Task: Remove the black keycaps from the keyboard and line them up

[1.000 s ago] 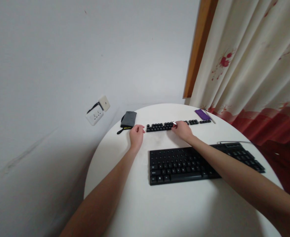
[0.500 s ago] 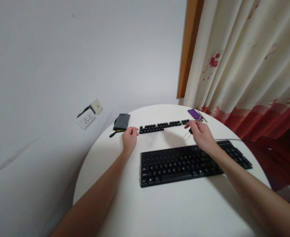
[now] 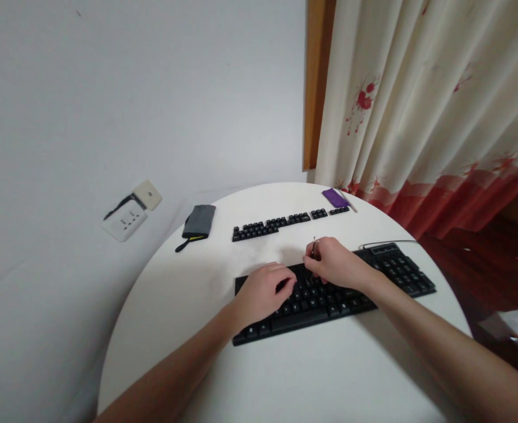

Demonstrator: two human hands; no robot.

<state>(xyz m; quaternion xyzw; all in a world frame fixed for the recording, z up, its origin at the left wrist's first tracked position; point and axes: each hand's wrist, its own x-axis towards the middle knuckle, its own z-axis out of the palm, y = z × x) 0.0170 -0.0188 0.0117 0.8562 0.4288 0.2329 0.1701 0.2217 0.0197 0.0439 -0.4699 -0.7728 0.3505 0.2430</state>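
Observation:
A black keyboard (image 3: 303, 317) lies on the white round table (image 3: 214, 376). My left hand (image 3: 265, 294) is over its left half, thumb and fingers curled together at the tips; whether anything is between them is hidden. Just to the right, my right hand (image 3: 336, 261) grips a wire keycap puller (image 3: 314, 249) above the keyboard's upper middle keys. The puller's lower end is partly hidden against the dark keys. Behind both hands, loose black keycaps (image 3: 270, 226) stand in rows on the table.
A grey pouch (image 3: 199, 221) with a black loop sits at the back left. At the back right are a purple cloth-like item (image 3: 336, 197) and a thin pale stick (image 3: 349, 201). The keyboard cable (image 3: 388, 241) runs behind the keyboard. A wall socket (image 3: 124, 220) is at left.
My left hand has moved from beside the keycap rows down onto the keyboard. My right hand, with the keycap puller, has come down and left to the keyboard. The view has shifted slightly.

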